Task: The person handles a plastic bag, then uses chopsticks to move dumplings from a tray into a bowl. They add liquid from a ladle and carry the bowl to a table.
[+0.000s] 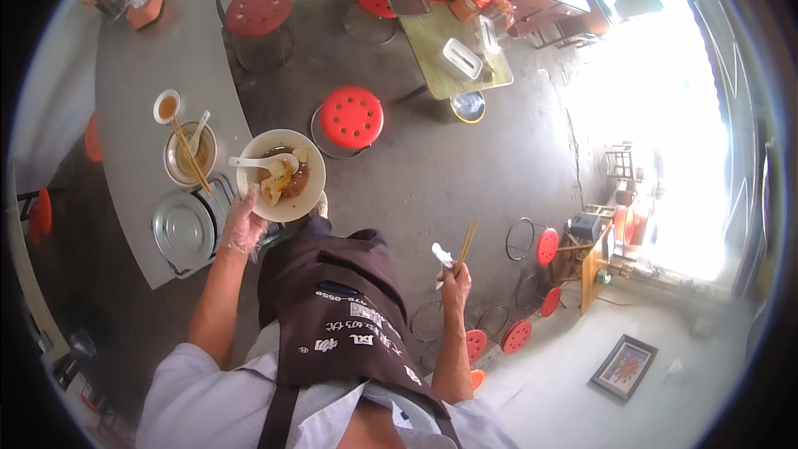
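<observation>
My left hand [245,223], in a clear plastic glove, grips the rim of a white bowl [313,184] beside the grey table's edge. Inside the bowl lie leftover food [274,188], reddish-brown broth and a white soup spoon [252,162]. Away to the right, my right hand [456,282] holds a pair of chopsticks [467,243] and a crumpled white tissue [442,255]. On the table stand another bowl [213,165] with a spoon [199,129] and chopsticks [191,156] on it, a small sauce dish [167,106], and a round metal tray or lid [182,229].
The grey table [168,43] also bears a chopstick holder [111,3] and an orange tissue box [145,8]. A red stool [351,117] stands ahead on the floor, near a greenish table [430,53] with trays and boxes. Several red stools are at the lower right.
</observation>
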The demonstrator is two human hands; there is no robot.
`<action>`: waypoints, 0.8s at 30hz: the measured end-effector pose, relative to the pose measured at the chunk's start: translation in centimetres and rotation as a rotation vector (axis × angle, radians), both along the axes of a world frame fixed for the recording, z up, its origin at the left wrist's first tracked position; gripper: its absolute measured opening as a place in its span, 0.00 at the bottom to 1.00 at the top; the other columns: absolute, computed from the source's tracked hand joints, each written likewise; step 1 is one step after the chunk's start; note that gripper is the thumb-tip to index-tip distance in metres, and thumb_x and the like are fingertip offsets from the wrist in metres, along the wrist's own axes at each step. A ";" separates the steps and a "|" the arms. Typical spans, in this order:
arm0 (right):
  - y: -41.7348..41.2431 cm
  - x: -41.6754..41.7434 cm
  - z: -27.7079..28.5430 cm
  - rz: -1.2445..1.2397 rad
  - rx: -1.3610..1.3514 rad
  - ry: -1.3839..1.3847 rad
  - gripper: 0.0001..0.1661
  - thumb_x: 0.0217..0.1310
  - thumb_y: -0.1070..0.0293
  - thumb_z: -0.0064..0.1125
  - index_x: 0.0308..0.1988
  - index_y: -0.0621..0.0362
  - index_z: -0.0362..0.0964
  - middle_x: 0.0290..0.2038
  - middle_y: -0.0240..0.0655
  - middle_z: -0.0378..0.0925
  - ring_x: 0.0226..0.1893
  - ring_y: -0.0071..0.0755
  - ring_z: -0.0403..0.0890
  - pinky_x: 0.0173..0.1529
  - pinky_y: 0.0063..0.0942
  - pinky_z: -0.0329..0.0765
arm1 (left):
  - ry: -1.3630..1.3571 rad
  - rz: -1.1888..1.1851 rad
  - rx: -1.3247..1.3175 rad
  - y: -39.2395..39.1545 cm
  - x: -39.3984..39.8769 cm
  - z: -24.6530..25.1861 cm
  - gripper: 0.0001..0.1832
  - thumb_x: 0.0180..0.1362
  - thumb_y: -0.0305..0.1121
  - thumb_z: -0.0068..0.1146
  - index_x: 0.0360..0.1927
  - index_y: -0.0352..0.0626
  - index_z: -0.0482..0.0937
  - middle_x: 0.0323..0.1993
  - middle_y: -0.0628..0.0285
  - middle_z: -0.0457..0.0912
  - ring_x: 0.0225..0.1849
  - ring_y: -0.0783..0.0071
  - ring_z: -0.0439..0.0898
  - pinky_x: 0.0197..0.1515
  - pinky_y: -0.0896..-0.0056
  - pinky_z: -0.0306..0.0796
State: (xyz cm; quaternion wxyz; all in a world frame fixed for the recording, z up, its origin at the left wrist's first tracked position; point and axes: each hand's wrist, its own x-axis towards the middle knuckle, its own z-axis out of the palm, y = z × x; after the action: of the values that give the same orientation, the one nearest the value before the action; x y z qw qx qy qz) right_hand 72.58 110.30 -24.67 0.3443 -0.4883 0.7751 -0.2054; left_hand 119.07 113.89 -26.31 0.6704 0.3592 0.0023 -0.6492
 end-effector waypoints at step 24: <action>-39.8 1.3 -8.3 0.558 0.174 0.047 0.09 0.59 0.69 0.56 0.38 0.62 0.72 0.23 0.41 0.77 0.22 0.36 0.82 0.29 0.33 0.76 | -0.085 0.642 0.170 -16.7 -6.2 0.4 0.34 0.66 0.41 0.52 0.70 0.42 0.54 0.67 0.54 0.63 0.68 0.56 0.64 0.68 0.52 0.63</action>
State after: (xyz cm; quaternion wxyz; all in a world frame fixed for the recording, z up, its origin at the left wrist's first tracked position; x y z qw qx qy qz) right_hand 73.90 70.48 -32.95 0.4098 -0.6559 0.6334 -0.0242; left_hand 112.90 97.24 -25.94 0.8078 0.4217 0.1416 -0.3867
